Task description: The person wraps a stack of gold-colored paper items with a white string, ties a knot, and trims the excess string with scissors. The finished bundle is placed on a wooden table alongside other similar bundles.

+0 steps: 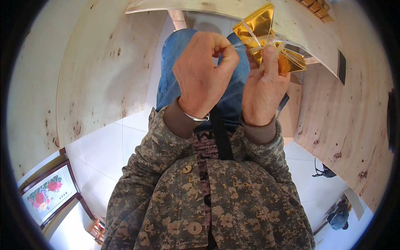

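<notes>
"What's around you?"

"Pale wooden panels (100, 62) on both sides, white floor tiles (104, 139) below, and a framed flower picture (52, 193) at lower left."

"And the gold foil bundle (257, 26)?"

"Up in front of me, in my right hand (264, 91). My thumb presses near its narrow waist; the fingers behind are mostly hidden."

"Which way does it run?"

"Lengthwise from upper left to lower right, a flared end on either side of my thumb."

"Your left hand (204, 71)?"

"Just left of the bundle, apart from it. Thumb and forefinger are pinched together on a clear strip (242, 43), which crosses the gap rightward to the waist. How it passes round behind, I can't tell. The right is clearly the nearer hand."
</notes>
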`<move>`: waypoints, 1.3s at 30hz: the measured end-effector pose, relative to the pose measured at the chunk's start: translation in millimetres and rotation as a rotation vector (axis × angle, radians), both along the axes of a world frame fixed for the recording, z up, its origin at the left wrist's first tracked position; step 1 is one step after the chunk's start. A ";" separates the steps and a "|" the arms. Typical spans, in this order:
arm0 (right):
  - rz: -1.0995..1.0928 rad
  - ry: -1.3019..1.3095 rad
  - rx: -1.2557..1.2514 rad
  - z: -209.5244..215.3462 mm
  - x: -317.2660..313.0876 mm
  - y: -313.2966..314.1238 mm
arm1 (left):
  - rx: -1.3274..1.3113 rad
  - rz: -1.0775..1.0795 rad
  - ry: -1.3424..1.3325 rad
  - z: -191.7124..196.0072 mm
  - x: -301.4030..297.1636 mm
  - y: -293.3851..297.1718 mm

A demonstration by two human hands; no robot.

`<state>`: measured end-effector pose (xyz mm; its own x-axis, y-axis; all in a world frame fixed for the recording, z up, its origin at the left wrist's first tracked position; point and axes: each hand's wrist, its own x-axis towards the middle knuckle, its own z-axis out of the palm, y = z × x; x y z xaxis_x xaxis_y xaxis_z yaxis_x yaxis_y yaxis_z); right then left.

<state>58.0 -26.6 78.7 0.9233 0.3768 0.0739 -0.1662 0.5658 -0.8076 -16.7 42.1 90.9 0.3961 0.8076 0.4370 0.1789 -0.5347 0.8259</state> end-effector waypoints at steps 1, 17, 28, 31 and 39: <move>0.015 0.009 0.018 -0.3 0.0 -0.3 | 0.067 -0.012 -0.025 0.8 0.0 0.3; 0.022 -0.124 -0.069 3.8 -8.0 -4.6 | 0.238 -0.129 0.012 7.8 0.9 5.4; 0.082 -0.007 0.061 3.9 -10.5 -1.9 | 0.208 -0.098 -0.063 0.0 3.2 4.1; 0.089 -0.042 0.037 3.2 -9.1 -3.0 | 0.069 -0.131 -0.098 -1.0 2.7 3.2; -0.057 -0.138 -0.018 0.9 -0.9 -3.1 | 0.536 -0.062 -0.161 23.5 -11.4 25.1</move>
<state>57.1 -29.8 79.6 0.9250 0.3262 0.1948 -0.0211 0.5562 -0.8308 -28.2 67.2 114.4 0.3302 0.4328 0.8388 0.0277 -0.8927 0.4497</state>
